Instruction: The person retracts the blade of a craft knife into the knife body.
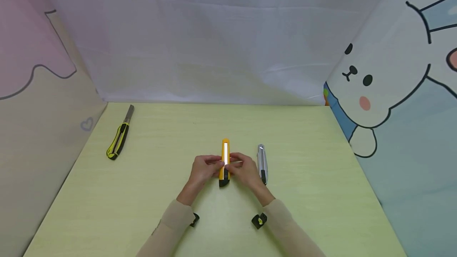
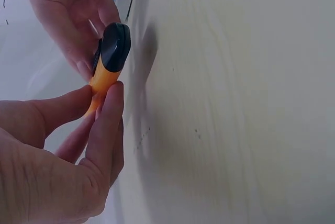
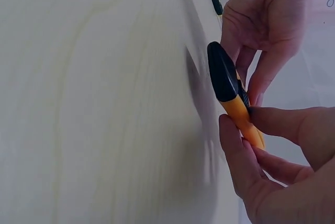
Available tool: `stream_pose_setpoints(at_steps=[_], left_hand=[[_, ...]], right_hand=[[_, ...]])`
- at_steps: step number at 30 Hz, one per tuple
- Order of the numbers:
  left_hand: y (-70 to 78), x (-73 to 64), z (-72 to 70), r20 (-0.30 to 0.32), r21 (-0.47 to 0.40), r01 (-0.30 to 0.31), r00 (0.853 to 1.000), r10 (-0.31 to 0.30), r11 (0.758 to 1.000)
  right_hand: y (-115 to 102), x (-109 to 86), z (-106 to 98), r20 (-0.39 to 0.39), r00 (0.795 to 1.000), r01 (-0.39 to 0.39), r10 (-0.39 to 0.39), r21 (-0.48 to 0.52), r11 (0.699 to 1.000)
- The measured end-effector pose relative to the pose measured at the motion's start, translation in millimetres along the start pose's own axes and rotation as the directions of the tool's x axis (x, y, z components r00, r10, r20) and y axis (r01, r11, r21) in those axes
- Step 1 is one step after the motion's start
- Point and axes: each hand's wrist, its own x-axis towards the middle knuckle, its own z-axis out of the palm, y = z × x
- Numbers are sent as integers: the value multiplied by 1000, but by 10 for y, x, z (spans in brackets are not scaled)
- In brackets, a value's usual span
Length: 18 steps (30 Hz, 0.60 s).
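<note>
Pinching an orange utility knife (image 1: 225,156) just above the middle of the table (image 1: 303,138), black end (image 1: 224,183) nearest, with left hand (image 1: 202,168) and right hand (image 1: 246,171), one at each side, narrowed to its width. Probably light, stiff and slightly slick; best gripped along the orange sides. Just right, a silver knife (image 1: 262,162). Toward the far left, a yellow-and-black knife (image 1: 119,141).

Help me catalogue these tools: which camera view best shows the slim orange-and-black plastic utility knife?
The head view: the orange-and-black utility knife shows nearly end to end, though the left hand and right hand overlap its middle. Both wrist views show its black end close up, the body foreshortened and partly hidden.
</note>
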Motion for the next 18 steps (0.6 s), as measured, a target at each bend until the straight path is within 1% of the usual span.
stream_pose_setpoints(at_steps=[5, 10, 14, 18], left_hand=[[-13, 10, -2, 0, 63, -7, 1000, 7, 998], [-13, 23, 2, 9, 116, -34, 999, 33, 993], [-26, 39, 14, 7, 148, -37, 999, 37, 988], [-36, 55, 17, 8, 161, -35, 999, 34, 986]], right_hand=[[17, 7, 31, -5, 1000, 0, 0, -18, 1000], [36, 17, 47, 5, 1000, -6, 6, -4, 1000], [47, 31, 56, 13, 1000, -17, 17, 2, 1000], [52, 41, 67, 14, 1000, -28, 28, 0, 1000]])
